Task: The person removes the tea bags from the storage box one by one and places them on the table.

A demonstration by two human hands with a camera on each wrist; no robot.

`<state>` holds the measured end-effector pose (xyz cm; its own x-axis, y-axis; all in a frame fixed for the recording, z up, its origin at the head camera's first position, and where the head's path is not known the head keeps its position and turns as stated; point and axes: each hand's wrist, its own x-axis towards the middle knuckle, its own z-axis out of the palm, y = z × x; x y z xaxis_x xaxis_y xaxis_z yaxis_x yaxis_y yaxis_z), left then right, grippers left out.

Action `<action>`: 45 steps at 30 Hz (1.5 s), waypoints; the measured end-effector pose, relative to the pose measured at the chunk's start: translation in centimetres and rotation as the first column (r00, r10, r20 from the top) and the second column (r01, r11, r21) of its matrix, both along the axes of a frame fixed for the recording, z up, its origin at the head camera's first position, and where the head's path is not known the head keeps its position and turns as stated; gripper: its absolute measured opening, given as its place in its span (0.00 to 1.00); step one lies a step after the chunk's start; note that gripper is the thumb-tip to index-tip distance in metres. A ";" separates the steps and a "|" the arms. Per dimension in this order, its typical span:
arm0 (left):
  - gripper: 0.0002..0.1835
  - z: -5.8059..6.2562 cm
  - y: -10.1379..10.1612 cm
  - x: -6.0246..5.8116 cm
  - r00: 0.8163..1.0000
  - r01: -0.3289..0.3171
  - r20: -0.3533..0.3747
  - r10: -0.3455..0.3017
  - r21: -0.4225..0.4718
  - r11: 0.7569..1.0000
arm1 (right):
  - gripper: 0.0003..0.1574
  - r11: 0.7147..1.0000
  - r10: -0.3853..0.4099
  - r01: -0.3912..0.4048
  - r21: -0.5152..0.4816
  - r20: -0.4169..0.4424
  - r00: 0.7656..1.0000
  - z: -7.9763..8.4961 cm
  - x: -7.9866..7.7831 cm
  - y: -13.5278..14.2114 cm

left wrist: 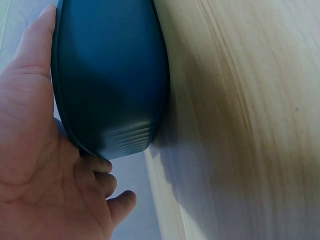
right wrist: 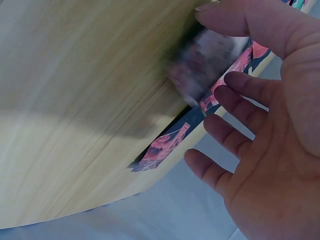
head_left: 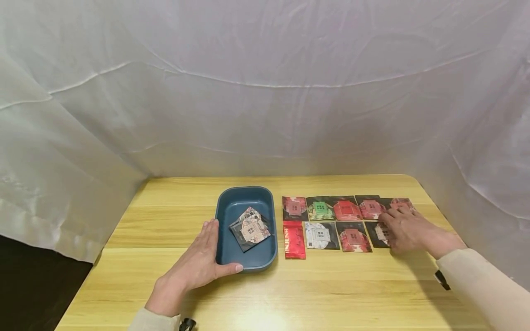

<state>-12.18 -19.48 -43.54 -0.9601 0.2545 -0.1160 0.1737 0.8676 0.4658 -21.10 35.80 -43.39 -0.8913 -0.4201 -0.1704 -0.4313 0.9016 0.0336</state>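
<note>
On the table stands a blue tray (head_left: 271,202) with a few overlapping sachets (head_left: 253,228) inside. My left hand (head_left: 194,262) rests against it, fingers extended along its left wall and thumb on the near rim. In the left wrist view the tray's outer wall (left wrist: 110,65) fills the space beside the palm. At the right end of the near row, my right hand (head_left: 407,232) reaches over a dark sachet with a beige print (head_left: 382,233). That sachet (right wrist: 207,62) looks blurred in the right wrist view, between the thumb and the spread fingers; contact is unclear.
Right of the tray lie two rows of sachets: pink (head_left: 295,208), green (head_left: 320,208), red (head_left: 347,209) and more pink ones (head_left: 371,207) behind. A narrow red packet (head_left: 294,240), a white-printed sachet (head_left: 320,235) and a red-printed sachet (head_left: 354,236) lie in front. Pale cloth (head_left: 265,115) hangs behind.
</note>
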 end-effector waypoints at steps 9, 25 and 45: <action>0.77 -0.1 -0.1 0.0 1.000 0.005 -0.010 -0.005 -0.002 1.000 | 0.49 1.000 0.021 -0.021 0.006 0.003 1.000 0.5 -0.1 -0.4; 0.75 0.0 0.1 0.0 1.000 -0.003 -0.001 0.003 -0.005 1.000 | 0.21 0.956 0.169 -0.227 -0.188 -0.280 0.945 2.8 -1.0 -12.7; 0.74 -0.3 0.0 0.0 1.000 0.014 -0.020 -0.014 -0.009 1.000 | 0.20 0.861 0.377 -0.469 -0.199 -0.369 0.849 1.9 -1.2 -29.7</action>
<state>-12.17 -19.50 -43.81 -0.9586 0.2670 -0.0991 0.1952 0.8692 0.4542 -22.32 6.05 -41.49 -0.6015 -0.7560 0.2583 -0.7808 0.6247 0.0103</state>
